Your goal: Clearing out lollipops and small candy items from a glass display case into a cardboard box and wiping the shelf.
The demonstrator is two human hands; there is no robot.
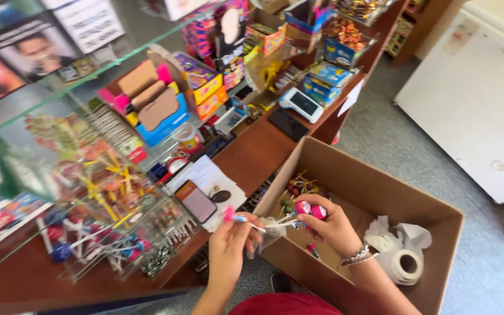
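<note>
A long wooden counter [252, 157] runs away from the person, crowded with bright cartons of sweets so that the stock faces outward for display. A glass shelf [42, 105] spans the near end above it, letting the goods beneath show through. Beside the counter a large open cardboard box [380, 186] is propped at an angle toward the person, its flaps spread wide so both hands can reach in freely. A roll of white paper [402, 265] lies loose in its near corner, and a cluster of lollipops [298, 188] rests against the far inner wall.

Under the glass, a clear display stand [106, 233] holds many lollipops upright by their sticks, heads out, easy to pick. A phone [195, 200] lies flat on some white paper [214, 178] on the counter, within reach but out of the way. A card reader [300, 104] sits farther along.

The right hand [333, 226], a bracelet at its wrist, is closed around a pink-wrapped lollipop [310, 210] over the box's near edge. The left hand [228, 245] pinches the thin white stick of a second lollipop [231, 216], its small pink head pointing toward the counter. The two hands meet just above the box rim, sticks almost crossing.
</note>
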